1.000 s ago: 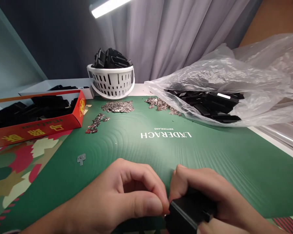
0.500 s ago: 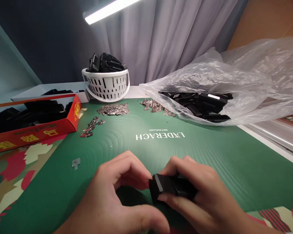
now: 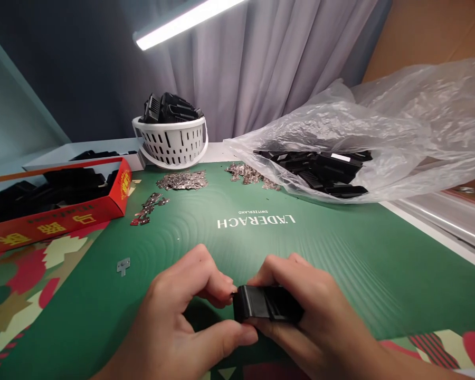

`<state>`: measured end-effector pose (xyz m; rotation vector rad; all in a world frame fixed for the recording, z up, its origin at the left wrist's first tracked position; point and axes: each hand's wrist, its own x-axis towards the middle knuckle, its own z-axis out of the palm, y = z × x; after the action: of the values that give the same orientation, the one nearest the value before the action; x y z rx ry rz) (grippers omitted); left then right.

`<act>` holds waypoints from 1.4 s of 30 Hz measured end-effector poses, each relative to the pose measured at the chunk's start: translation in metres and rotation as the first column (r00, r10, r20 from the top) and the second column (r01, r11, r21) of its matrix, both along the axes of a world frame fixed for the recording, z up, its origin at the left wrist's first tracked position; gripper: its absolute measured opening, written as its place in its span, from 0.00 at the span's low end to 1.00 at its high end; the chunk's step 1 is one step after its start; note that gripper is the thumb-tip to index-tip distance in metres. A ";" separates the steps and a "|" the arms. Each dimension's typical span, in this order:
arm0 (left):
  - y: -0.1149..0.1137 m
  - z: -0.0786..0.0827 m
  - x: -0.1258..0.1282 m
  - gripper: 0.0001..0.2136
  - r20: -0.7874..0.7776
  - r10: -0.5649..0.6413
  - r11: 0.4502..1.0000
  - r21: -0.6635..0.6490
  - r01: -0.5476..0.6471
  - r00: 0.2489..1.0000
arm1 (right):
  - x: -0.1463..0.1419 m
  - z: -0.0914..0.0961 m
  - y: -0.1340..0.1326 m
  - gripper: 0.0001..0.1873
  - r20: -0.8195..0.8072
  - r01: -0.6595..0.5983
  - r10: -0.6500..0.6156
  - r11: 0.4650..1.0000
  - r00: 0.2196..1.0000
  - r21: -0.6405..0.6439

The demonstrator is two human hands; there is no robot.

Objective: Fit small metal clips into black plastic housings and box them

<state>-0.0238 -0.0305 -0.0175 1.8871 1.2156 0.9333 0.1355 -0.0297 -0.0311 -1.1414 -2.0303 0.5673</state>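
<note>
My right hand grips a black plastic part, a flat rectangular piece, with its fingers over the top and its thumb underneath. My left hand pinches at the part's left end, its fingertips above and its thumb below. Anything small between those fingertips is hidden. Both hands are over the green printed mat. The nearest loose item is a single small metal plate, lying to the left of my left hand. Further off lie small heaps of similar metal pieces.
A white slotted basket holds black parts at the back. A clear plastic bag with more black parts lies at back right. An open red box with black parts stands at left, and another metal heap lies near the bag.
The black part has shifted left and turned, now lying more level between my hands. My left thumb has moved up under its end. The whole view has shifted slightly.
</note>
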 end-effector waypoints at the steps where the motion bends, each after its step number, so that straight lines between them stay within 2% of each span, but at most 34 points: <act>1: 0.000 -0.001 0.000 0.09 -0.014 0.004 1.000 0.015 -0.004 1.000 | 0.000 0.000 0.000 0.06 0.004 -0.003 0.003 1.000 1.000 0.004; 5: -0.001 -0.003 -0.001 0.09 -0.047 0.018 0.998 0.055 -0.016 0.999 | 0.001 -0.001 0.001 0.06 0.016 -0.003 0.003 1.000 1.000 -0.008; 8: 0.000 -0.002 -0.001 0.09 -0.044 0.009 1.000 0.018 -0.009 0.999 | 0.001 -0.001 0.000 0.06 -0.004 -0.002 0.002 0.999 1.000 -0.039; 11: 0.002 0.002 -0.002 0.08 0.050 -0.053 0.990 -0.130 0.059 0.997 | 0.000 0.002 0.000 0.08 -0.044 -0.028 0.024 0.995 0.999 -0.091; 13: 0.003 0.004 -0.002 0.07 0.166 -0.088 0.957 -0.258 0.129 0.982 | 0.001 0.005 0.001 0.09 -0.078 -0.074 0.062 0.984 0.995 -0.163; 16: 0.005 0.004 -0.002 0.05 0.284 -0.058 0.921 -0.355 0.161 0.957 | 0.001 0.010 0.003 0.05 -0.126 -0.135 0.101 0.944 0.987 -0.301; 18: 0.005 0.003 -0.001 0.07 0.294 -0.031 0.919 -0.368 0.143 0.955 | 0.002 0.013 0.004 0.04 -0.141 -0.139 0.094 0.927 0.985 -0.349; 23: 0.006 0.002 0.000 0.06 0.279 0.039 0.920 -0.384 0.074 0.960 | 0.005 0.017 0.002 0.09 -0.205 -0.155 0.093 0.937 0.974 -0.312; 27: 0.010 0.004 -0.001 0.07 0.292 0.214 0.903 -0.423 -0.075 0.932 | 0.009 0.018 0.003 0.16 -0.325 -0.145 0.016 0.915 0.945 -0.376; 31: 0.013 0.001 -0.004 0.10 0.312 0.352 0.871 -0.454 -0.187 0.882 | 0.010 0.014 0.009 0.15 -0.506 -0.178 -0.054 0.900 0.861 -0.399; 35: 0.014 -0.001 -0.005 0.12 0.322 0.382 0.858 -0.471 -0.204 0.866 | 0.009 0.010 0.012 0.11 -0.553 -0.120 -0.147 0.901 0.820 -0.417; 42: 0.014 -0.003 -0.006 0.13 0.324 0.408 0.848 -0.481 -0.222 0.854 | 0.009 0.012 0.013 0.10 -0.497 -0.066 -0.155 0.915 0.854 -0.398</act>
<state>-0.0297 -0.0167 -0.0202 1.0801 1.3566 1.0710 0.1443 -0.0162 -0.0195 -1.1057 -1.4431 1.1767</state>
